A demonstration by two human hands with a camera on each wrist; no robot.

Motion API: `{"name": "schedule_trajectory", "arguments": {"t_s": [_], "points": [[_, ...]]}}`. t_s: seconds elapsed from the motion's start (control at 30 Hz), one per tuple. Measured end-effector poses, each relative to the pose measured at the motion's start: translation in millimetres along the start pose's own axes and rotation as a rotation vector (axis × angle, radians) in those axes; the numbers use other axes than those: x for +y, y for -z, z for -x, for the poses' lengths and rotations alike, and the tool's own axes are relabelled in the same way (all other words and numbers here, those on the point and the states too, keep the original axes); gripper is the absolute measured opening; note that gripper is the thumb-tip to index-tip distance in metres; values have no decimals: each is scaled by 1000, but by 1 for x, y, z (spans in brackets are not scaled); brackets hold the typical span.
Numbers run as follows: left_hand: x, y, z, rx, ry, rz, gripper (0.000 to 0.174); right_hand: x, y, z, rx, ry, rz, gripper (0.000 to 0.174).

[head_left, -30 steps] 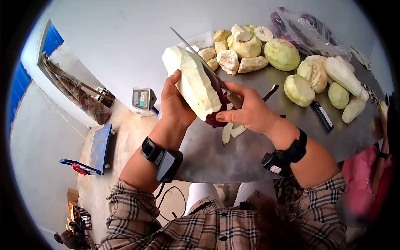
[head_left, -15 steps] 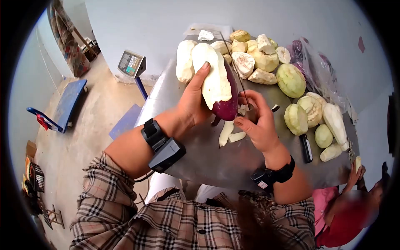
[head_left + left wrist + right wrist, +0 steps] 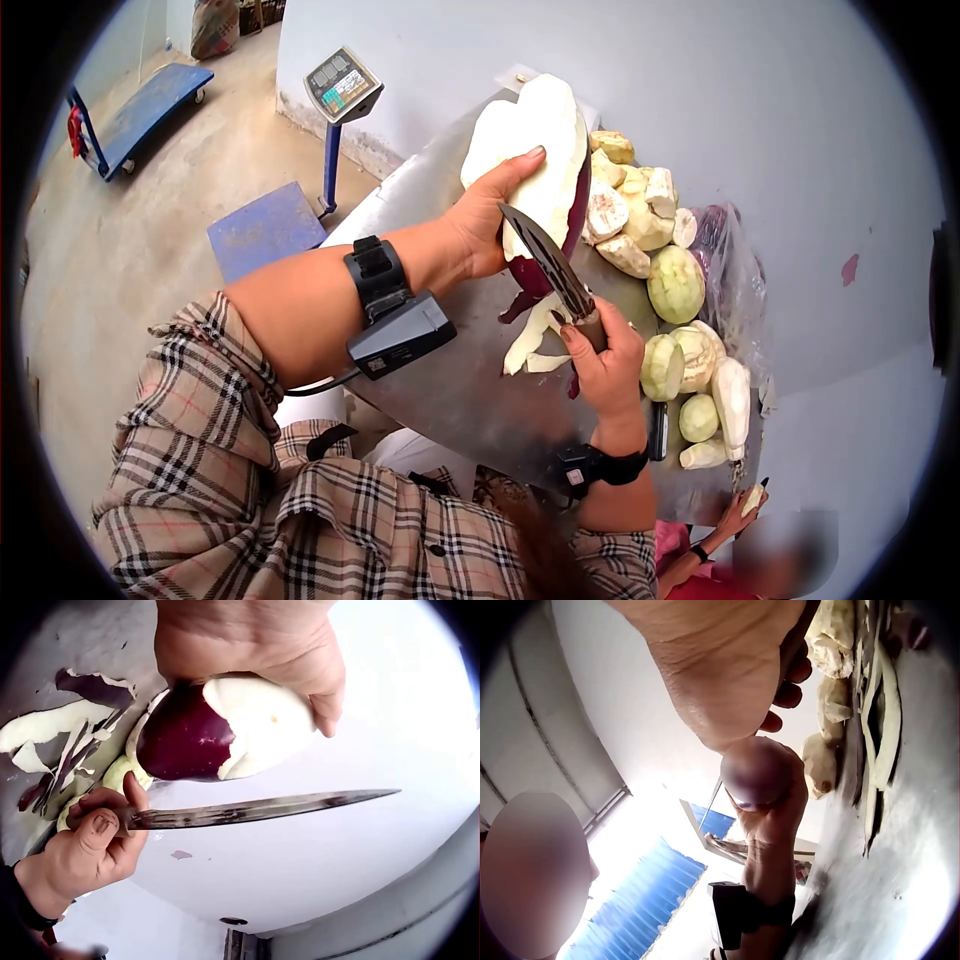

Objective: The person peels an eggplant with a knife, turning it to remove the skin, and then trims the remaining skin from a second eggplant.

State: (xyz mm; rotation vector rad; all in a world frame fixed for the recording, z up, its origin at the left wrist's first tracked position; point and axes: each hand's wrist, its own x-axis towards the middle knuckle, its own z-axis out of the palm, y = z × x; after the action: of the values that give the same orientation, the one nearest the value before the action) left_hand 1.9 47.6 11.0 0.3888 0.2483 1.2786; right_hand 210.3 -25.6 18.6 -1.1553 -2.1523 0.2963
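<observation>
A large eggplant point(image 3: 552, 125), mostly pared to white flesh, is held in my left hand point(image 3: 490, 212), with the thumb lying along its pale side. Dark purple skin point(image 3: 180, 735) still covers its near end and one side. My right hand point(image 3: 612, 365) grips a long pointed knife point(image 3: 543, 248) by its handle. In the head view the blade slants up and left across the eggplant's lower end; in the left wrist view a gap shows between them. Below lie curled strips of peel point(image 3: 530, 340) on the metal table point(image 3: 440, 350).
Peeled eggplants and pieces point(image 3: 645, 205) are heaped along the wall side, near a plastic bag point(image 3: 735, 260) of purple ones. A black-handled tool point(image 3: 658, 430) lies by them. A platform scale point(image 3: 265, 230) stands left of the table, a blue cart point(image 3: 150, 115) beyond. Another person's hand point(image 3: 737, 515) shows lower right.
The knife has come from the eggplant's far right side to its near side, blade now pointing up-left. My right hand is lower, and the head view has swung right.
</observation>
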Motion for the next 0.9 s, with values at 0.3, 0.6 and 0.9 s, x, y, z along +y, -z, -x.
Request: {"name": "schedule_trajectory", "arguments": {"t_s": [0.3, 0.6, 0.9], "points": [[-2, 0, -4, -56, 10, 27, 68, -1, -1, 1, -54, -20, 9, 42], [1, -7, 0, -85, -16, -42, 65, -3, -5, 1, 1, 79, 119, 44], [3, -17, 8, 12, 32, -68, 64, -3, -4, -2, 92, 134, 181, 41]]}}
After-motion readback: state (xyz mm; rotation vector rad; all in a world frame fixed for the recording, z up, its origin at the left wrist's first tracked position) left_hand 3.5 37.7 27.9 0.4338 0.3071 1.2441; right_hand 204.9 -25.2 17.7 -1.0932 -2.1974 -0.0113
